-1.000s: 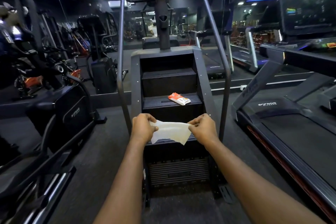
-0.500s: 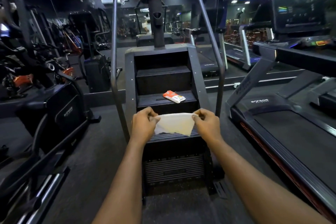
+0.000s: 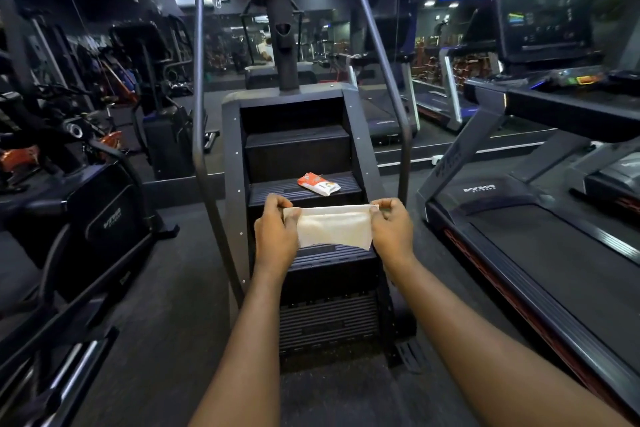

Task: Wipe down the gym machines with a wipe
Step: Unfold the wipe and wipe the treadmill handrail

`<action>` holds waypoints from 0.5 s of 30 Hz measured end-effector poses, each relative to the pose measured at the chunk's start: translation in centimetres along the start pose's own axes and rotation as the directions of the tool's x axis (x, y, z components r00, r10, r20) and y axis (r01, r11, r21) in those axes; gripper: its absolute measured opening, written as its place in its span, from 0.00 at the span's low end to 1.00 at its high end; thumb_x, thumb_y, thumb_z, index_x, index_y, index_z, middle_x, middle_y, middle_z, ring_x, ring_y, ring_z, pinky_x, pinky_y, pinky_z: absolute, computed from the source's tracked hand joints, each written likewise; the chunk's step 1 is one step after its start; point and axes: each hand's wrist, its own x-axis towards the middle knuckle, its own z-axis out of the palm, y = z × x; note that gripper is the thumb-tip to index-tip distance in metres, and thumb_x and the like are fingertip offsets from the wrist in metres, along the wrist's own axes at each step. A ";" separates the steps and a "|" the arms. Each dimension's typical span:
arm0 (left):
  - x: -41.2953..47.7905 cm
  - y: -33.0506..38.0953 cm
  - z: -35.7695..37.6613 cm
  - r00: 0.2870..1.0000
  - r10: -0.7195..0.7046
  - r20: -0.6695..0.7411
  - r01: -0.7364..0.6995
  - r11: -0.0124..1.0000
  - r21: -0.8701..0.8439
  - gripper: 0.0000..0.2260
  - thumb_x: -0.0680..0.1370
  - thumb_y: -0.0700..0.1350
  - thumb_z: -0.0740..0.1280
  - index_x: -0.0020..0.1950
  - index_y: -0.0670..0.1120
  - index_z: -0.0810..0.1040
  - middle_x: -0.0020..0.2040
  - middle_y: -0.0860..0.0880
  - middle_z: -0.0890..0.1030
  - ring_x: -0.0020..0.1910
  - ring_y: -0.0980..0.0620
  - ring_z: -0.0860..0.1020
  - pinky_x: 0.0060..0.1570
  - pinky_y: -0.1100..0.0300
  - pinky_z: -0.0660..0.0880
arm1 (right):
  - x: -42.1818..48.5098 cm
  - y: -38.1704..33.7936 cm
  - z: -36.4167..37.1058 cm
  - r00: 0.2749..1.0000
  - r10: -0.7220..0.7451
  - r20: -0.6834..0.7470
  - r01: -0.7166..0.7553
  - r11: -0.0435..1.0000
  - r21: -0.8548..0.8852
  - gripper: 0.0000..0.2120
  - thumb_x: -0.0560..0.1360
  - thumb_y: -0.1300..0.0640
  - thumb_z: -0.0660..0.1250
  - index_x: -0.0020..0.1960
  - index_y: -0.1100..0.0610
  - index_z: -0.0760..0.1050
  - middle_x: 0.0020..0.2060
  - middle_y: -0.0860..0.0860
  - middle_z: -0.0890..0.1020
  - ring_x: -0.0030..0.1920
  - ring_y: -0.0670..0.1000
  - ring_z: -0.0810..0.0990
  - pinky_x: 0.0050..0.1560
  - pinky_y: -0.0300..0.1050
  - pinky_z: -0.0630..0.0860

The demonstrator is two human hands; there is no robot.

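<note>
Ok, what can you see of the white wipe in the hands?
The thin, cream-white soft wipe is stretched flat in the air. The left hand pinches its left end, the right hand its upper right corner; its lower right corner hangs to a point. It hangs before the lower steps of the black stair machine.

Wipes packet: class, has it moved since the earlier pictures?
No. The packet lies on the same step of the stair machine, just right of its middle, as before.

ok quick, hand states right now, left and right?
Left hand: closed, pinching the left edge of the wipe.
Right hand: closed, pinching the wipe's right edge; the wipe is stretched between both hands.
</note>
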 end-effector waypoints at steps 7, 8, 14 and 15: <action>0.6 0.7 0.4 1.000 -0.026 0.015 0.025 0.999 0.034 0.08 0.81 0.46 0.68 0.48 0.43 0.74 0.41 0.49 0.78 0.39 0.53 0.75 0.36 0.60 0.72 | -0.1 0.7 -0.6 0.999 -0.009 -0.053 0.004 0.996 -0.094 0.04 0.83 0.58 0.63 0.51 0.53 0.68 0.45 0.50 0.78 0.44 0.46 0.78 0.37 0.37 0.71; 0.6 0.8 0.5 1.000 -0.027 0.008 0.027 0.998 0.063 0.08 0.82 0.46 0.67 0.48 0.44 0.73 0.42 0.49 0.78 0.40 0.52 0.75 0.35 0.59 0.71 | -0.1 0.7 -0.6 0.999 -0.012 -0.049 0.007 0.995 -0.099 0.04 0.83 0.58 0.63 0.50 0.53 0.68 0.45 0.50 0.78 0.44 0.46 0.78 0.37 0.37 0.71; 0.5 1.7 1.8 0.995 -0.096 -0.034 0.099 0.989 0.109 0.05 0.86 0.45 0.59 0.54 0.44 0.68 0.46 0.47 0.76 0.46 0.49 0.76 0.36 0.57 0.69 | -0.8 0.5 -0.4 0.996 -0.087 0.021 0.089 0.988 -0.130 0.04 0.82 0.58 0.63 0.51 0.53 0.68 0.44 0.48 0.78 0.43 0.43 0.78 0.37 0.34 0.71; 0.4 1.8 1.9 0.994 -0.086 -0.069 0.092 0.991 0.095 0.05 0.86 0.44 0.59 0.54 0.43 0.67 0.46 0.46 0.76 0.45 0.48 0.75 0.38 0.56 0.68 | -0.9 0.5 -0.3 0.995 -0.096 0.036 0.100 0.987 -0.128 0.04 0.82 0.59 0.63 0.51 0.53 0.68 0.45 0.48 0.78 0.44 0.43 0.78 0.38 0.34 0.72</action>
